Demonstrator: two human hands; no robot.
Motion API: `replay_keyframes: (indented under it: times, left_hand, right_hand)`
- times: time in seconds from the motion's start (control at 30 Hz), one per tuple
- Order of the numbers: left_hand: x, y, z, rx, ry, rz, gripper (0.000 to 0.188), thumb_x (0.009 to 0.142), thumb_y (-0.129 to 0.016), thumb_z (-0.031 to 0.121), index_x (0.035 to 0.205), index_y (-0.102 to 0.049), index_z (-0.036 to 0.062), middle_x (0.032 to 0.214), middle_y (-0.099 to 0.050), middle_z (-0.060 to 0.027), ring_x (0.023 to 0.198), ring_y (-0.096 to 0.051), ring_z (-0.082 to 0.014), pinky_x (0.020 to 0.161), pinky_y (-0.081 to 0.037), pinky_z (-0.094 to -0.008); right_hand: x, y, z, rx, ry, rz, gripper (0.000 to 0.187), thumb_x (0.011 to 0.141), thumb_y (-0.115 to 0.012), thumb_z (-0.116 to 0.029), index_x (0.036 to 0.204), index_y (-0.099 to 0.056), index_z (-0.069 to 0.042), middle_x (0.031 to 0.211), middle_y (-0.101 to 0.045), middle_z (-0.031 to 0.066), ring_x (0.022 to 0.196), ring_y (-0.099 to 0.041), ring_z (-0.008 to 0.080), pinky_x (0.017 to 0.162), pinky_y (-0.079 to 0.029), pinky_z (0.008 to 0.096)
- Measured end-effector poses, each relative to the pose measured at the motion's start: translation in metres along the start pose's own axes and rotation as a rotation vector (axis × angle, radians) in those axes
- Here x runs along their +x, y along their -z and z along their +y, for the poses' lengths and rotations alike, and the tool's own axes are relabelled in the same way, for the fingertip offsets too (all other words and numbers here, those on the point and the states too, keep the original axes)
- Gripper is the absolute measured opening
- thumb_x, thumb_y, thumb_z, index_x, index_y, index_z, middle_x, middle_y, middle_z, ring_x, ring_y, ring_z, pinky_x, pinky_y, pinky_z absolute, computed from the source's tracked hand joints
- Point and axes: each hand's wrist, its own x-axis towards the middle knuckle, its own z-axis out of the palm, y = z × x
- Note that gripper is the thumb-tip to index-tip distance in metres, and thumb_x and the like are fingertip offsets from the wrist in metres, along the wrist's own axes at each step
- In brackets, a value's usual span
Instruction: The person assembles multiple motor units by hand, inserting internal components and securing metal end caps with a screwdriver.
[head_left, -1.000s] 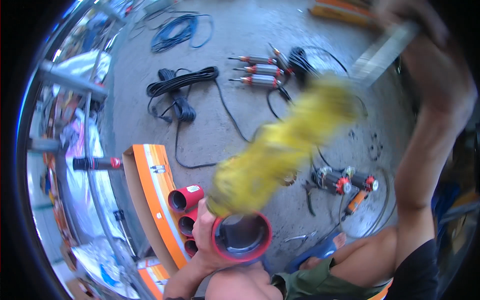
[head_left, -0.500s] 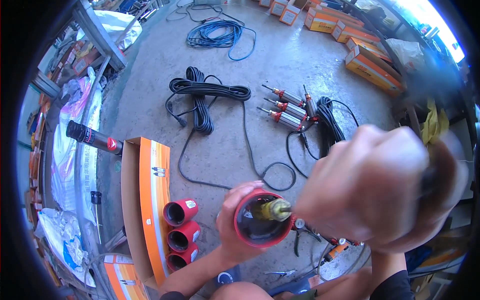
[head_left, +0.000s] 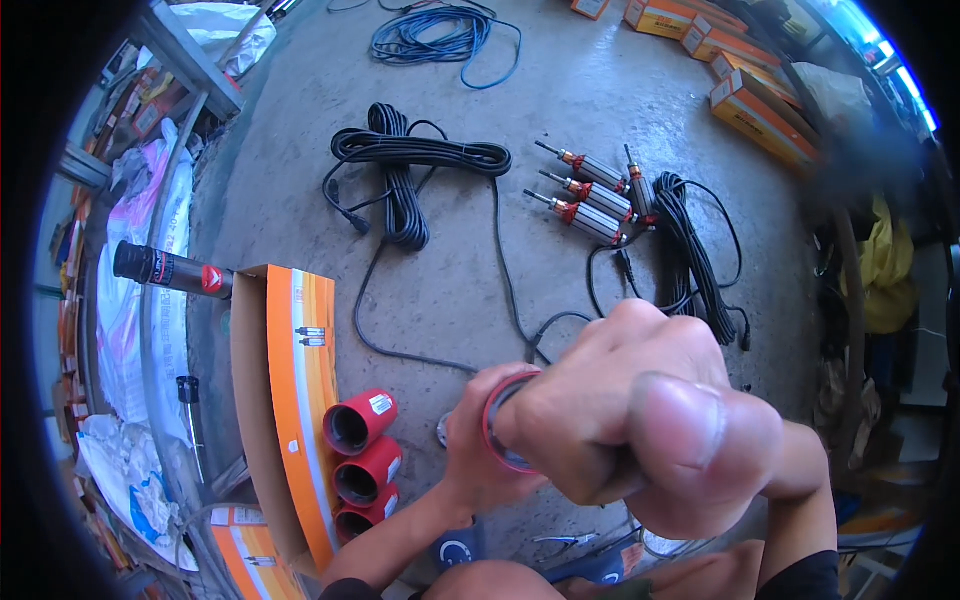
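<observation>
My left hand (head_left: pixel 468 435) is wrapped round a red tube (head_left: pixel 488 428), holding it with its mouth facing up. Closed into a fist, my right hand (head_left: pixel 640 420) is over that mouth and covers most of it. What the fist grips is hidden behind the fingers. To the left of the tube, several more red tubes (head_left: pixel 378 412) lie on their sides in a row, open ends showing. They sit against a tall orange carton (head_left: pixel 305 410).
Silver-and-red motor rotors (head_left: pixel 592 218) lie on the concrete floor ahead, beside a coiled black cable (head_left: pixel 690 260). Another black cable bundle (head_left: pixel 405 200) and a blue cable coil (head_left: pixel 425 45) are farther off. A dark cylinder (head_left: pixel 190 272) leans at the carton. Orange boxes (head_left: pixel 765 115) stand far right.
My right hand has swung left and down over the red tube, hiding the yellowish piece with a metallic end that showed in its mouth. My left hand keeps its hold.
</observation>
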Motion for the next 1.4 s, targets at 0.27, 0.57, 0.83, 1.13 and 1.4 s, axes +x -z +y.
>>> replay_keyframes:
  times: [0.27,0.57,0.83,1.13,1.4]
  left_hand:
    - [0.006,0.013,-0.010,-0.039,-0.061,-0.059,0.089,0.062,-0.102,0.019,0.136,-0.054,0.0046,0.129,-0.067,-0.0169,0.115,-0.070,-0.0336,0.098,-0.056,-0.0437]
    - [0.005,0.021,-0.002,-0.093,-0.165,-0.069,0.092,0.062,-0.101,0.025,0.138,-0.053,0.0048,0.131,-0.066,-0.0186,0.118,-0.069,-0.0354,0.100,-0.055,-0.0452]
    - [0.006,0.018,0.001,-0.075,-0.082,-0.063,0.091,0.061,-0.101,0.021,0.137,-0.054,0.0030,0.128,-0.067,-0.0188,0.116,-0.070,-0.0343,0.099,-0.056,-0.0427]
    - [-0.009,0.008,-0.042,-0.057,-0.034,-0.063,0.091,0.057,-0.101,0.019,0.135,-0.056,0.0044,0.126,-0.067,-0.0176,0.115,-0.071,-0.0347,0.097,-0.057,-0.0425]
    - [-0.016,-0.004,-0.060,-0.149,-0.078,-0.089,0.084,0.060,-0.100,0.018,0.132,-0.058,0.0031,0.122,-0.069,-0.0197,0.112,-0.071,-0.0362,0.094,-0.058,-0.0437]
  right_hand:
    - [0.000,0.008,0.016,0.000,0.020,0.243,0.038,0.091,-0.061,-0.037,0.086,-0.048,-0.001,0.075,-0.053,0.0061,0.065,-0.051,0.0158,0.059,-0.041,0.0307]
    - [-0.065,0.040,0.036,0.091,-0.235,0.110,0.075,0.081,-0.071,-0.043,0.137,-0.058,0.005,0.119,-0.070,0.0133,0.109,-0.067,0.0210,0.090,-0.055,0.0323]
    - [0.007,-0.032,-0.008,-0.178,-0.346,0.325,0.025,0.077,-0.071,-0.021,0.075,-0.055,-0.002,0.066,-0.054,0.0039,0.052,-0.050,0.0147,0.050,-0.037,0.0284]
    - [-0.006,0.000,0.013,-0.024,-0.089,0.268,0.033,0.074,-0.078,-0.020,0.092,-0.059,-0.002,0.085,-0.060,0.0056,0.069,-0.058,0.0161,0.064,-0.045,0.0316]
    - [-0.012,0.015,0.015,-0.357,-0.066,0.399,0.055,0.073,-0.085,-0.021,0.119,-0.063,-0.001,0.112,-0.068,0.0087,0.096,-0.068,0.0185,0.086,-0.054,0.0355]
